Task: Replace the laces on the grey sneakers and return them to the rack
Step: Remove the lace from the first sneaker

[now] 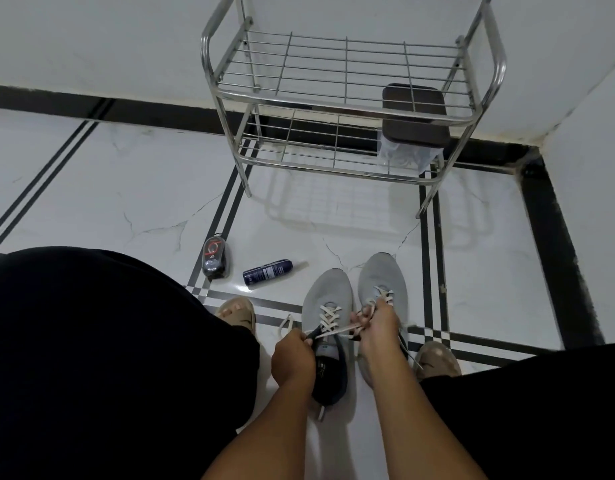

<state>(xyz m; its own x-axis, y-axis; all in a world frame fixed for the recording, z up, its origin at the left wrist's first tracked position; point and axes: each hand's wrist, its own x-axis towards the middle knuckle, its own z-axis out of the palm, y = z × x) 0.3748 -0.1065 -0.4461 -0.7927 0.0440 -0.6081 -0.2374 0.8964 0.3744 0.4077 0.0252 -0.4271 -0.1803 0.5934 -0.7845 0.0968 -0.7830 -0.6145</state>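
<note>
My left hand [292,355] pinches one lace [328,332] end, right hand [375,323] pinches the other | left grey sneaker [325,296] on floor, well short of rack [351,105], beside its pair [382,275] | risk: uneven pull leaves ends lopsided; spray can [268,271] nearby could roll.

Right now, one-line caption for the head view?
Both hands pull cream laces on the left grey sneaker before the rack.

Open floor [334,220] lies between the sneakers [328,299] and the rack [351,109]; two bottles [216,259] lie leftward, and a dark box [415,114], seemingly lidded, fills the rack's right end
</note>
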